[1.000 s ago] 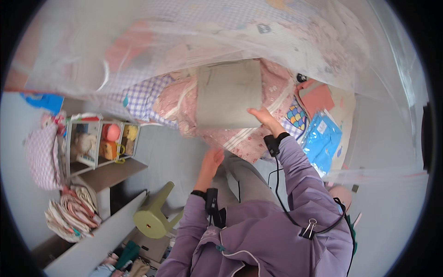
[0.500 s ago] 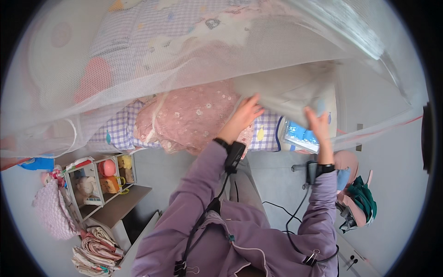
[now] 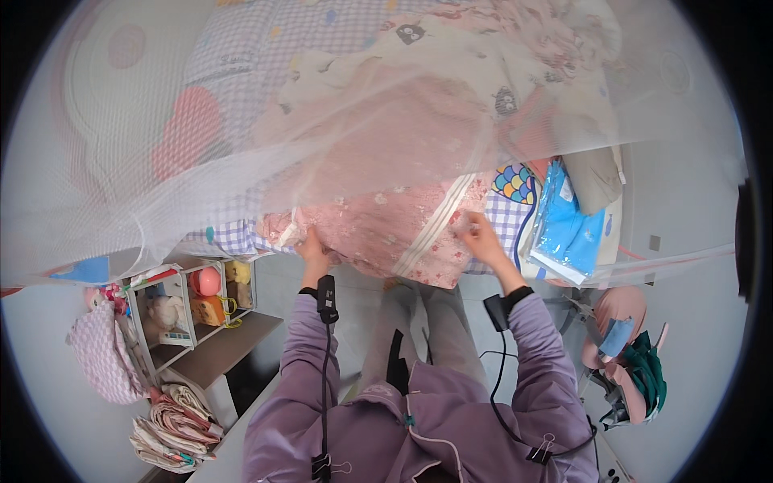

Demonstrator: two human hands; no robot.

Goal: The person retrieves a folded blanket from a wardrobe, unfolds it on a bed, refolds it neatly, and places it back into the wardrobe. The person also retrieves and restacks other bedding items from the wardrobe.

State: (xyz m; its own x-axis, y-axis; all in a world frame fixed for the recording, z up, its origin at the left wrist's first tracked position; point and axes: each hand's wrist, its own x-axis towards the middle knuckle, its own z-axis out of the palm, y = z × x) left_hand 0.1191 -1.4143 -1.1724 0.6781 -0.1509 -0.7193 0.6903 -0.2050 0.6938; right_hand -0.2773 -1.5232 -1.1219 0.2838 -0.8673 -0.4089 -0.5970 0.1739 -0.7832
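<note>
A pink floral cloth (image 3: 370, 229) with white bands lies spread at the near side of the bed, partly under a sheer white mosquito net (image 3: 201, 201). My left hand (image 3: 314, 249) grips its near left edge, thumb on top. At its right edge my right hand (image 3: 483, 240) pinches the same cloth, fingers bent. To the right of it lies a clear plastic packet with blue contents (image 3: 568, 229). Beside the packet rests a grey cloth (image 3: 594, 181), away from both hands.
Checked purple-and-white bedding (image 3: 507, 217) shows beneath the cloth. A small shelf with toys (image 3: 193, 314) stands at the left, above folded fabrics (image 3: 173, 427). A pink stool-like seat (image 3: 620, 310) and a dark green folded cloth (image 3: 644, 370) are at the right.
The grey cloth has left my hands and now lies at the far right. Both hands have moved left and lower, onto the pink cloth, which is spread wider with its white bands showing.
</note>
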